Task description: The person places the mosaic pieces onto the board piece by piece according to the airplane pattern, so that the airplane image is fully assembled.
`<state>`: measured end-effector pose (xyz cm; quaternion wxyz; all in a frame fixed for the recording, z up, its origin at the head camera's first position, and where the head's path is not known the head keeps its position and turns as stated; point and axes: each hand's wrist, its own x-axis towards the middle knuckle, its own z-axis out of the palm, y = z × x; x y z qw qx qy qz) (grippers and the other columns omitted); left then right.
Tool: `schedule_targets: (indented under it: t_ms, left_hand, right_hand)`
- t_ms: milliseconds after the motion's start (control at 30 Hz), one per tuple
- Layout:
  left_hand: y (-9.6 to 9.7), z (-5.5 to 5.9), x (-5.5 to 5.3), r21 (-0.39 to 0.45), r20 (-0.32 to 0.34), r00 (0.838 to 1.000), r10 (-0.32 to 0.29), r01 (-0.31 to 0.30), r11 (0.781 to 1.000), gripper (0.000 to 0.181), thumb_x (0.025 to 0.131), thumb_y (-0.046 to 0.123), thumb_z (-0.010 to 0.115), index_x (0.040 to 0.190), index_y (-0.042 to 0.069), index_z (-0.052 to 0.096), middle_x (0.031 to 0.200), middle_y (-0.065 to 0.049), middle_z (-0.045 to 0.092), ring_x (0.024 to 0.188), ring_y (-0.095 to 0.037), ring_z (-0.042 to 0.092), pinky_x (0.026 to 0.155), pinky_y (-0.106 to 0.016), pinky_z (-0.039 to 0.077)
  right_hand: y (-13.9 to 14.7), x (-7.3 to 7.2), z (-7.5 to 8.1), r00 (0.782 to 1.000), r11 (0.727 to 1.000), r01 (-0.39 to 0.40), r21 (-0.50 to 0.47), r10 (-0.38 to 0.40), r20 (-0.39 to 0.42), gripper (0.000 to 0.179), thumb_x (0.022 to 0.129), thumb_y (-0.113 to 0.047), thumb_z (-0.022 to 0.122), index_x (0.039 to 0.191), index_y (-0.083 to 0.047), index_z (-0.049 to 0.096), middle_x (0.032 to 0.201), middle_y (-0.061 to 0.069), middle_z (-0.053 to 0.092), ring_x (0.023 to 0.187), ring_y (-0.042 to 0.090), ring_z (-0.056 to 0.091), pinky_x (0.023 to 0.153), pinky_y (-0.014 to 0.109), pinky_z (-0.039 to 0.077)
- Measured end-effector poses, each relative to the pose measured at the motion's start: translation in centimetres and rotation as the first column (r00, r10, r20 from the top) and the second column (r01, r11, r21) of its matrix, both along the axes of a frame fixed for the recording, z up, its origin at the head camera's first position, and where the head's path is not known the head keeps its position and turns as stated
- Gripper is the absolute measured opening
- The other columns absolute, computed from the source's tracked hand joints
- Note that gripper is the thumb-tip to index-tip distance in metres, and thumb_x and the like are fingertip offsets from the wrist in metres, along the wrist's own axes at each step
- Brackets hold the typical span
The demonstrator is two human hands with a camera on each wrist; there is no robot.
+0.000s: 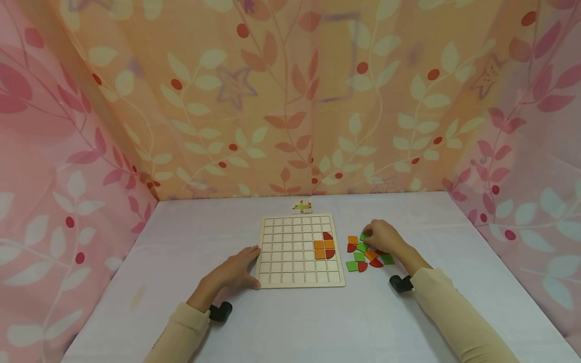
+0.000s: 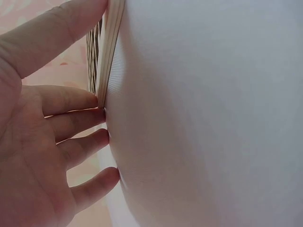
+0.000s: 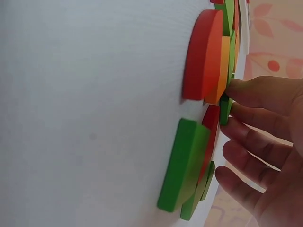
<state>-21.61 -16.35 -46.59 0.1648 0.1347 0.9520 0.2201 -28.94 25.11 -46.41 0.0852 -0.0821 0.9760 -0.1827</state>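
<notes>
A pale wooden grid board (image 1: 286, 254) lies flat on the table. Toward its right side sit several orange squares (image 1: 320, 245) and two red quarter-round tiles (image 1: 330, 254). My left hand (image 1: 233, 267) rests against the board's left edge, fingers fairly straight and thumb by the near corner; in the left wrist view the fingertips meet the board's side (image 2: 108, 56). Over the loose tiles right of the board, my right hand (image 1: 383, 238) pinches a green tile (image 3: 225, 113) between thumb and fingertips. Part of that pile is hidden beneath the hand.
Loose green squares (image 1: 352, 266), red quarter-rounds (image 1: 375, 263) and orange squares (image 1: 353, 240) lie scattered right of the board. A small pattern card (image 1: 301, 205) lies behind it. White cloth (image 1: 290, 322) covers the table, with patterned curtains (image 1: 290, 101) at the back and sides.
</notes>
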Motion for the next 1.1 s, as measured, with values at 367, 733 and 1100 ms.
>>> schedule_targets:
  t_ms: [367, 733, 1100]
  left_hand:
    - [0.1, -0.3, 0.1, 0.01, 0.022, 1.0, 0.0, 0.0, 1.0, 0.098, 0.069, 0.026, 0.087, 0.15, 0.003, 0.036, 0.158, -0.014, 0.032, 0.148, -0.035, 0.027, 0.116, -0.059, 0.026]
    - [0.1, -0.2, -0.2, 0.011, 0.011, 1.0, 0.006, -0.006, 1.0, 0.098, 0.068, 0.025, 0.088, 0.149, 0.001, 0.037, 0.158, -0.016, 0.032, 0.147, -0.036, 0.028, 0.116, -0.058, 0.027]
    - [0.1, -0.4, -0.3, -0.009, -0.005, 1.0, -0.008, 0.008, 1.0, 0.098, 0.069, 0.026, 0.088, 0.149, 0.002, 0.037, 0.158, -0.015, 0.032, 0.147, -0.035, 0.027, 0.115, -0.059, 0.027]
  right_hand:
    - [-0.7, 0.2, 0.0, 0.994, 0.995, -0.069, -0.075, 0.062, -0.09, 0.028, 0.083, -0.016, 0.073, 0.104, 0.001, 0.073, 0.092, 0.011, 0.066, 0.081, 0.021, 0.056, 0.074, 0.035, 0.052]
    - [-4.1, -0.7, 1.2, 0.993, 0.985, -0.099, -0.138, 0.089, -0.078, 0.031, 0.084, -0.019, 0.073, 0.109, -0.001, 0.073, 0.098, 0.01, 0.067, 0.088, 0.022, 0.055, 0.081, 0.038, 0.052]
    - [-7.0, -0.4, 2.2, 0.979, 0.968, -0.189, -0.166, 0.171, -0.115, 0.029, 0.084, -0.017, 0.074, 0.109, -0.002, 0.073, 0.1, 0.008, 0.068, 0.095, 0.026, 0.058, 0.082, 0.039, 0.051]
